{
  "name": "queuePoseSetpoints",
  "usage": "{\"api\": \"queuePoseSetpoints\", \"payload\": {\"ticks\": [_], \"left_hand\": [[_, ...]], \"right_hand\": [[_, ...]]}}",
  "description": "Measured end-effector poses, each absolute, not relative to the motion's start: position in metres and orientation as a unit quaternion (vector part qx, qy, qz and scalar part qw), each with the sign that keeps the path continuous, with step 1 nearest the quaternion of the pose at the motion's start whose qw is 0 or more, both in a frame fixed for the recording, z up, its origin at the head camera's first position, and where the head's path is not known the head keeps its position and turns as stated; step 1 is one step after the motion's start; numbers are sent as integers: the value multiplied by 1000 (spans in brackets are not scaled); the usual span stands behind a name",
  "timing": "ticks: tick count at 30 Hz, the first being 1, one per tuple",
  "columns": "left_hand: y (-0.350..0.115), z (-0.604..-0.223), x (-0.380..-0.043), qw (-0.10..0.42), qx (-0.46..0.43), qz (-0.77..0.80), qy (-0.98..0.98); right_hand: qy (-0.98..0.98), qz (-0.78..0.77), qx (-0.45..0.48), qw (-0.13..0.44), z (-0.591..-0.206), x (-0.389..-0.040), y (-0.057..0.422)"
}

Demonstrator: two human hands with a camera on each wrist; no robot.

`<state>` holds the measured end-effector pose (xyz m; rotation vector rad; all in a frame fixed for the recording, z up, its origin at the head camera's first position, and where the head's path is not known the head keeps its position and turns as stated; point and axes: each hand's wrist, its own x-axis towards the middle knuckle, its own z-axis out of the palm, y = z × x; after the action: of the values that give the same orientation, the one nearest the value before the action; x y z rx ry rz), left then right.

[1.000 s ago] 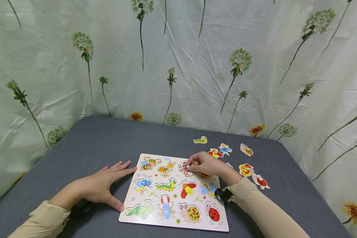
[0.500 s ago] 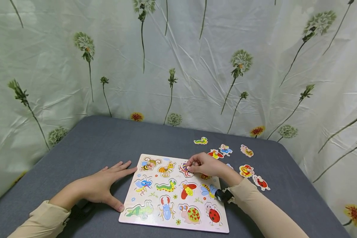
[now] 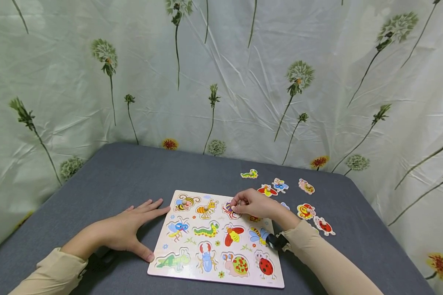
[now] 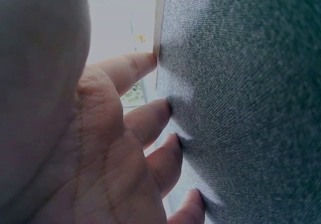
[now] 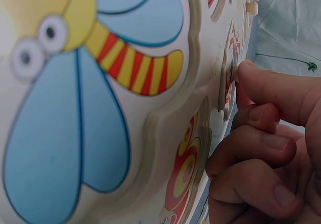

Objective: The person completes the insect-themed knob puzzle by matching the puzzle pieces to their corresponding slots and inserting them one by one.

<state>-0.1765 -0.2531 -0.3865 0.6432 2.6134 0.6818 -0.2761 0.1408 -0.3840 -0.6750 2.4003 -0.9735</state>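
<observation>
Head view: right hand pinching spider piece by knob, over top row of board; left hand, fingers spreading apart, touching board edge. Piece probably handling light, stiff; 1 knob offering best hold.

A creased, pale curtain printed with dandelions hangs behind a dark grey table.

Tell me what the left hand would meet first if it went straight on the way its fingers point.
The left hand would meet the puzzle board first; its index fingertip seems to be right against the board's left edge.
</observation>
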Motion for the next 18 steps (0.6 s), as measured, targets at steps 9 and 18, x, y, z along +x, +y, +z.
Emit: {"api": "queuePoseSetpoints", "payload": {"ticks": [9, 18], "left_hand": [[-252, -385, -177, 182, 228, 240, 926], [-252, -384, -176, 183, 226, 240, 926]], "right_hand": [[872, -352, -250, 229, -383, -276, 140], [874, -352, -246, 227, -380, -275, 140]]}}
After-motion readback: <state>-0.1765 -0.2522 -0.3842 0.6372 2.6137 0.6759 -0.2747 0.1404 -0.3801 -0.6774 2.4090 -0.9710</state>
